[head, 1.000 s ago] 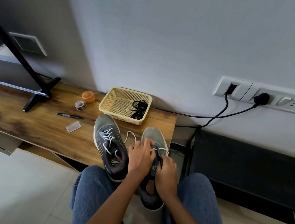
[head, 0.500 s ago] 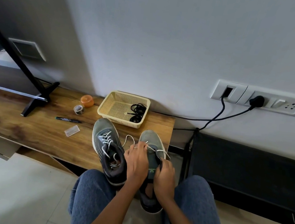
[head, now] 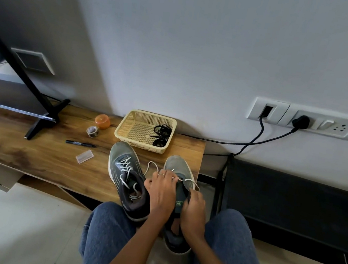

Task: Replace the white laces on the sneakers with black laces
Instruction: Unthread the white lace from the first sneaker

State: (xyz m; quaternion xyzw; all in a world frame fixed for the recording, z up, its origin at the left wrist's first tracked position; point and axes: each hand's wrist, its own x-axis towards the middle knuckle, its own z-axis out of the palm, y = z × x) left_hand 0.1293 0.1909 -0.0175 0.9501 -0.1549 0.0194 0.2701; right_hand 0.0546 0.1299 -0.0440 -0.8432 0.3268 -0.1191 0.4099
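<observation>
Pinch white lace with left hand over right sneaker on the bench; steady tongue in gripping right hand; draw slack out eyelet by eyelet, no yanking; black laces wait in basket.

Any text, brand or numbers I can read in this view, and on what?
Right sneaker's tongue: a small green logo with a line of lettering above it, too small and blurred to read.
Black marker on the wooden shelf: pale print along the barrel, too small to read.
Wall socket panel: no readable marking.
No other text shows.
</observation>
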